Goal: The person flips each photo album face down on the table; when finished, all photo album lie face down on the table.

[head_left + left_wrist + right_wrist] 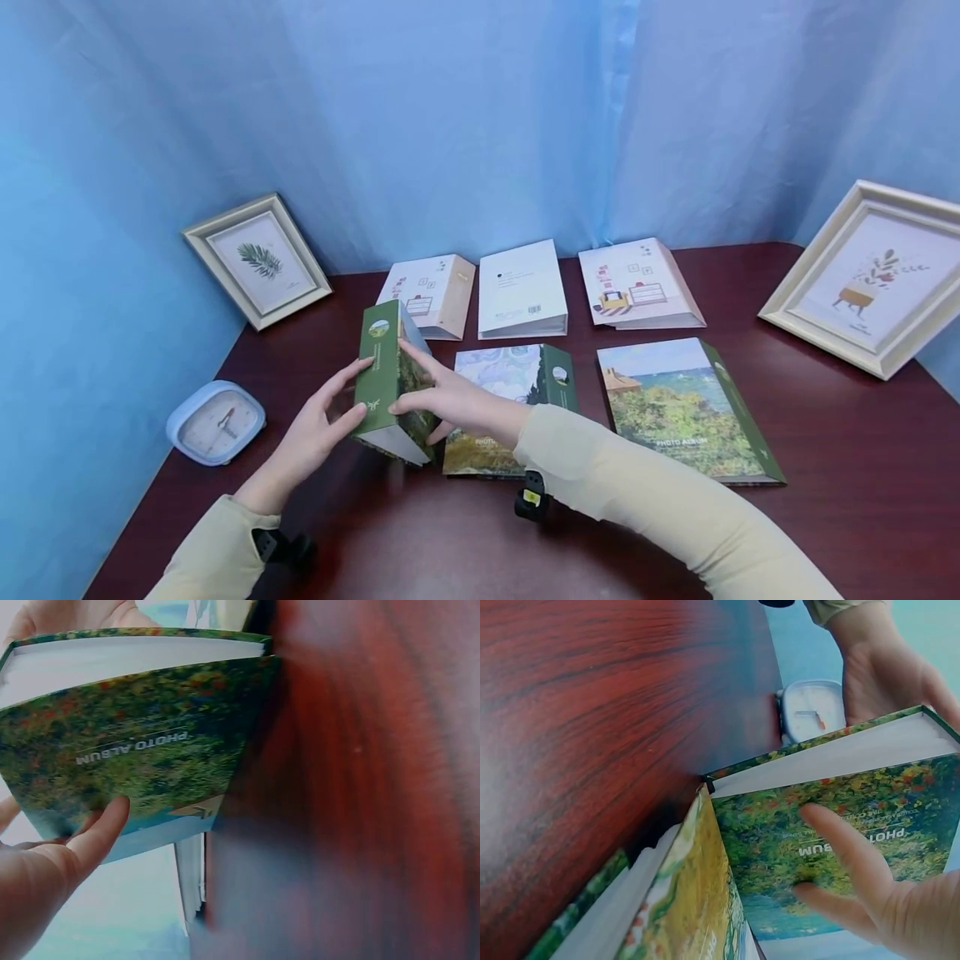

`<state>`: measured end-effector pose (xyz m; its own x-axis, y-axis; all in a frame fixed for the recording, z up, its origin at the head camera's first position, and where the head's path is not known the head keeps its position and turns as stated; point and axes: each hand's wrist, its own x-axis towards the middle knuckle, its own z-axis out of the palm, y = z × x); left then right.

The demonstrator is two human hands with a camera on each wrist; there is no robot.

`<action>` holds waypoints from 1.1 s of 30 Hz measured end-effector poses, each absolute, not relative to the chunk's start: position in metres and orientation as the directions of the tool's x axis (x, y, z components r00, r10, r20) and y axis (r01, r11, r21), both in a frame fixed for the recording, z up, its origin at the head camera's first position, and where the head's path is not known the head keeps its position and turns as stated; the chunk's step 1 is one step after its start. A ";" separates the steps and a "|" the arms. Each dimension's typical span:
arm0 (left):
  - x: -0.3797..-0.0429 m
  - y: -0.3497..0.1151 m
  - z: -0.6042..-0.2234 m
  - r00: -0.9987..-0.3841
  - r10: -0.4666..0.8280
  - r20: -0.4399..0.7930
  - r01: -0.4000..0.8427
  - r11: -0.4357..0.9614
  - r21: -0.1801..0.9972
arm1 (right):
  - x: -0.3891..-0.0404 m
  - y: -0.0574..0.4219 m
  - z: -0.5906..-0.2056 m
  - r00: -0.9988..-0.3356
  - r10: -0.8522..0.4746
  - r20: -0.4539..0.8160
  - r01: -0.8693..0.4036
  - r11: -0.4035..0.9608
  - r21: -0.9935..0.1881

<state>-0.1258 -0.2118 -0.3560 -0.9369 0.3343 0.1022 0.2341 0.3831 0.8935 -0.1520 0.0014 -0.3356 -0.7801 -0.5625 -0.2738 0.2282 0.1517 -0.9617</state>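
A green-spined photo album (377, 367) with a painted garden cover is tilted up on the table between both hands, spine facing the head camera. My left hand (311, 429) holds it at the spine side, thumb and finger on the green edge. Across from it, my right hand (465, 400) grips the painted cover with spread thumb and fingers, seen close in the right wrist view on the cover (780, 855). White page edges (135, 664) show between its covers. A second painted album (495, 371) lies just right of it, partly hidden by the right forearm.
Another painted album (667, 400) lies farther right. Behind stand two illustrated albums (412, 279) (637, 279) and a white one (521, 287). A blue clock (217, 422) sits left. Picture frames (258, 260) (862, 275) stand at both sides, before blue curtains (450, 125).
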 end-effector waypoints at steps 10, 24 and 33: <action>-0.116 -0.211 -0.374 -0.890 0.397 0.224 0.321 0.196 0.927 | -0.155 0.009 -0.337 -0.740 -0.618 -0.265 0.281 0.074 -0.957; -0.118 -0.206 -0.370 -0.891 0.364 0.270 0.374 0.255 0.892 | -0.155 0.014 -0.336 -0.703 -0.682 -0.201 0.390 -0.133 -0.911; -0.124 -0.219 -0.355 -0.874 0.430 0.226 0.433 0.478 0.765 | -0.154 0.005 -0.339 -0.730 -0.665 -0.158 0.410 -0.241 -0.880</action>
<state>-0.1243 -0.2189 -0.3549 -0.8741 0.4301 0.2258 0.4326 0.4777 0.7647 -0.1537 0.0046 -0.3393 -0.7303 -0.6646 -0.1580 0.4095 -0.2408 -0.8800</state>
